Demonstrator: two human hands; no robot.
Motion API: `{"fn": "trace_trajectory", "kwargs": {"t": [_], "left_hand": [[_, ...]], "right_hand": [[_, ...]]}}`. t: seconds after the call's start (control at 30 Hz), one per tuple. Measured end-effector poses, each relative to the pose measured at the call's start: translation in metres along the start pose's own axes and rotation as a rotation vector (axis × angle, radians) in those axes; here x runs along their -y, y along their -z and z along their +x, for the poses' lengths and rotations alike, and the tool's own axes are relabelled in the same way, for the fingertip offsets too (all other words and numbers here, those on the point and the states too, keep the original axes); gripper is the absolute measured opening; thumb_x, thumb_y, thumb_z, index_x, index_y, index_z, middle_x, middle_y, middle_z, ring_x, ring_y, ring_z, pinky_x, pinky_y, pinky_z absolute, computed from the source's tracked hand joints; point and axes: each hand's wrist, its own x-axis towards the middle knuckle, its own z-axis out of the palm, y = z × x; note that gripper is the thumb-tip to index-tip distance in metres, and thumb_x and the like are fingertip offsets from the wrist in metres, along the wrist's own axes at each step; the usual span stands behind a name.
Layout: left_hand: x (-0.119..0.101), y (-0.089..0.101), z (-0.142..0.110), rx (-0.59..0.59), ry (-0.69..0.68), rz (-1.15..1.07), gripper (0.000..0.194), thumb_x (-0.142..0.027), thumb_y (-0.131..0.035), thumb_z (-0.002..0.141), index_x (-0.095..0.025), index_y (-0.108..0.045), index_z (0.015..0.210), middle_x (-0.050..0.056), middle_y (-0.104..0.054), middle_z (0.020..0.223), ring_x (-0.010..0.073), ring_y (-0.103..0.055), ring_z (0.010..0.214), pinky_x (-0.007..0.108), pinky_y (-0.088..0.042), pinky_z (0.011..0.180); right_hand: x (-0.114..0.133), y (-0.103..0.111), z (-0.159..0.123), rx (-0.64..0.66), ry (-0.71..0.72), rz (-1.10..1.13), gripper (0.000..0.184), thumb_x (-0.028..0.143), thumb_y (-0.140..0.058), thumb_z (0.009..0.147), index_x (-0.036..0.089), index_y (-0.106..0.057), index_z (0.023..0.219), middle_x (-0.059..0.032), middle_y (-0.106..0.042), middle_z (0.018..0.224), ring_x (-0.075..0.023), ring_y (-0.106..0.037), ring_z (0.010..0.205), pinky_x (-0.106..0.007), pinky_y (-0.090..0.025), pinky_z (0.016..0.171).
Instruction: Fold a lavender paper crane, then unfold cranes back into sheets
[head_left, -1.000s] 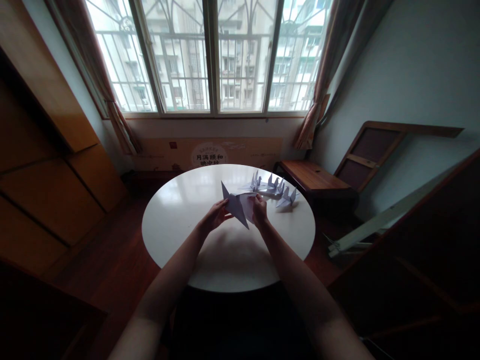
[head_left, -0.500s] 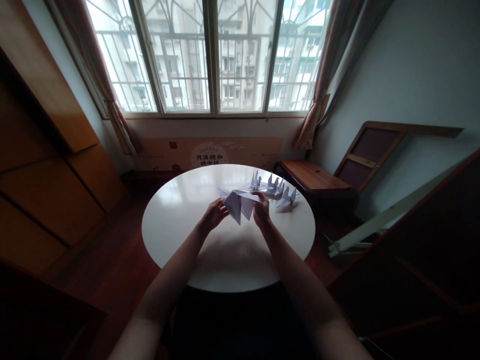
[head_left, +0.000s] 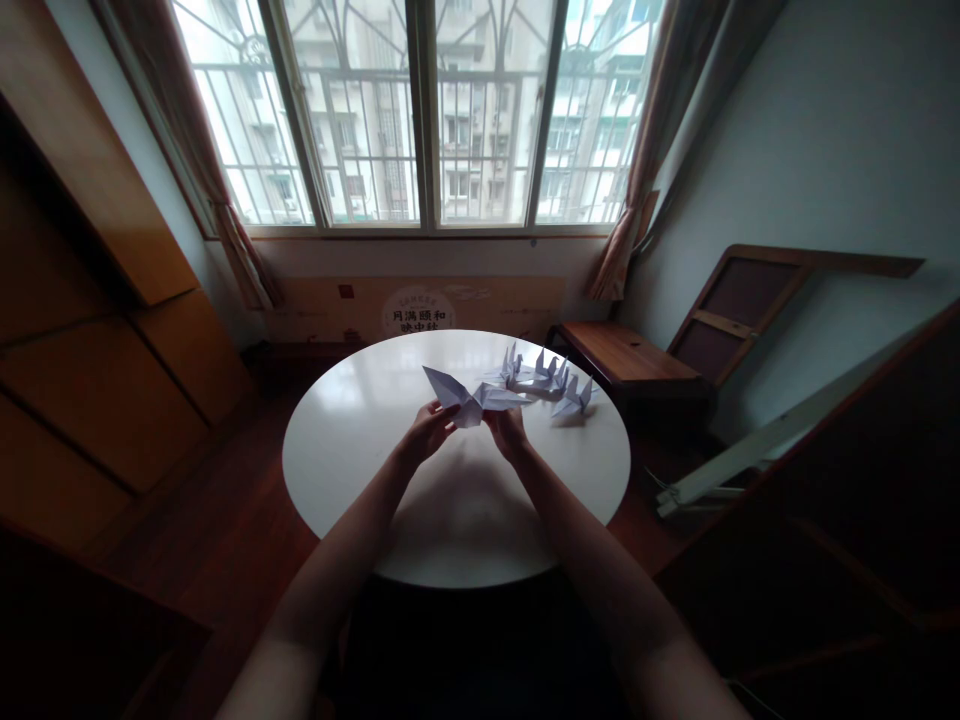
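Note:
Between my two hands, above the round white table (head_left: 337, 480), I hold a folded paper crane (head_left: 470, 405) with its wings spread to the left and right. My left hand (head_left: 430, 432) grips its lower left side, fingers closed on the paper. On the other side my right hand (head_left: 507, 430) is closed under the right wing, its fingertips partly hidden by the paper. Several finished-looking paper cranes (head_left: 576, 398) stand on the table just beyond and to the right of my right hand.
A brown wooden bench (head_left: 630, 350) stands behind the table at the right. Wooden cabinets (head_left: 82, 420) line the left side. Against the wall under the barred window (head_left: 480, 150) rests a long printed cardboard panel (head_left: 322, 305).
The crane has been turned and tilted: two points hung down before, now its wings spread sideways. My right hand has moved slightly left and lower, beneath the wing.

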Motion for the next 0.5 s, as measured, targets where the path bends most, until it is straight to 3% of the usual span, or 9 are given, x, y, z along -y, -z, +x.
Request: {"fn": "trace_trajectory", "kwargs": {"t": [0.17,0.37,0.5], "left_hand": [[0.000,0.000,0.002,-0.077,-0.115,-0.005,0.040,-0.025,-0.087,0.056,-0.016,-0.068,0.090,0.007,-0.072,0.090,0.0186,-0.065,0.084,0.036,-0.044,0.086],[-0.004,-0.003,0.002,-0.179,-0.265,0.040,0.044,-0.025,-0.087,0.053,-0.015,-0.067,0.091,0.008,-0.072,0.087,0.0202,-0.066,0.082,0.037,-0.044,0.087],[-0.005,-0.006,0.001,-0.206,-0.334,0.060,0.043,-0.024,-0.086,0.054,-0.015,-0.065,0.090,0.007,-0.072,0.085,0.0188,-0.066,0.080,0.035,-0.045,0.085]], "right_hand": [[0.004,-0.004,-0.002,0.035,-0.054,0.047,0.020,0.032,-0.069,0.065,0.021,-0.055,0.074,0.0026,-0.061,0.067,-0.0126,-0.057,0.061,-0.026,-0.047,0.061],[0.003,-0.004,-0.007,0.048,0.100,-0.207,0.027,0.039,-0.077,0.061,0.020,-0.058,0.066,0.0005,-0.064,0.070,-0.0154,-0.059,0.072,-0.028,-0.049,0.067],[0.007,-0.008,-0.011,0.067,0.118,-0.271,0.029,0.040,-0.080,0.060,0.020,-0.061,0.069,-0.0009,-0.065,0.072,-0.0171,-0.060,0.074,-0.030,-0.048,0.069]]}}
